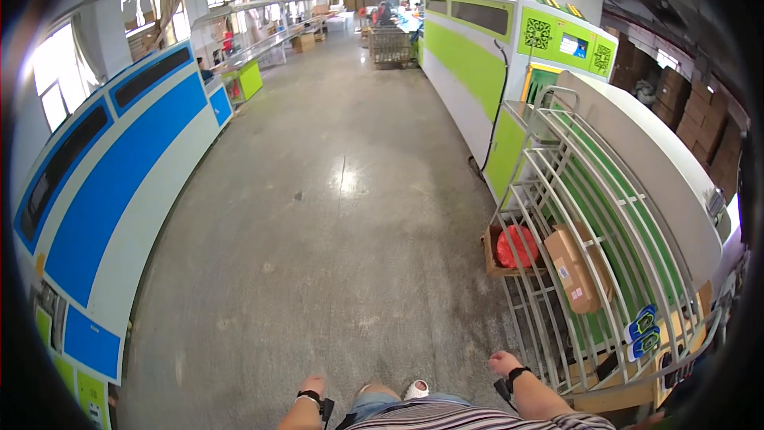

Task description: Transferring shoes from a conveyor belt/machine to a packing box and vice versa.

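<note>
Right grip, the person's right hand [503, 363], hangs low just to the left of the metal rack [631, 200], apparently short of its rails, its fingers looking curled inward; nothing shows in it, but whether it is clenched or merely loose I cannot tell. Ahead of it and further right, the brown cardboard box [577, 271] rests among the rack's bars, its long axis slanting from upper left to lower right, roughly along the rails rather than across them. An open carton [491, 253] with a red bundle [517, 247] lies more nearly straight ahead of that hand, beyond the box's near end, and a pair of blue-and-white items [643, 333] sits to the right. Of the two, the right hand is clearly nearer the rack; the left hand [314, 385] hangs across the body over the grey floor [318, 191], well apart from it, its finger state too unclear to judge.
</note>
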`<move>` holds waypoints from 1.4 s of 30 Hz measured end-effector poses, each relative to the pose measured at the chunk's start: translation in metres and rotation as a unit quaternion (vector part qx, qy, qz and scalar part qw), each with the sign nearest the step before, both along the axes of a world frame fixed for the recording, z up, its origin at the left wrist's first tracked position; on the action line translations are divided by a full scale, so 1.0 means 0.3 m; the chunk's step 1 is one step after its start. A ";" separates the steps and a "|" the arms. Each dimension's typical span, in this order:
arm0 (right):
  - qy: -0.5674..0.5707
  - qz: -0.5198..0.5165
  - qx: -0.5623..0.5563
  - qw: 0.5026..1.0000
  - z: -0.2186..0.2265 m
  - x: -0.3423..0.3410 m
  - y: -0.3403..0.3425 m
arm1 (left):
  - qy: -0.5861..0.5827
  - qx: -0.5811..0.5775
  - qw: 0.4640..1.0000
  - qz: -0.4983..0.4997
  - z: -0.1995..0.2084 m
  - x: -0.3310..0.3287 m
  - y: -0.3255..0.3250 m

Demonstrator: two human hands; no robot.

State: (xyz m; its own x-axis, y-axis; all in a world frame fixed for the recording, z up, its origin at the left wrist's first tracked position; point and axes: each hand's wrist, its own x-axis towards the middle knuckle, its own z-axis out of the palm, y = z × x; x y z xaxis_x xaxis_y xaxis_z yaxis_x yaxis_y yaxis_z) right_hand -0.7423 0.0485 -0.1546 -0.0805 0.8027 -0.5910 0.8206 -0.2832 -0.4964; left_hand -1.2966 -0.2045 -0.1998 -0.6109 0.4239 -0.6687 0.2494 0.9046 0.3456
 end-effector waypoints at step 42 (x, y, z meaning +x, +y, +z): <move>-0.098 -0.491 -0.207 0.841 -0.429 -0.158 -2.118 | 0.005 -0.057 0.691 -0.721 0.083 0.771 0.583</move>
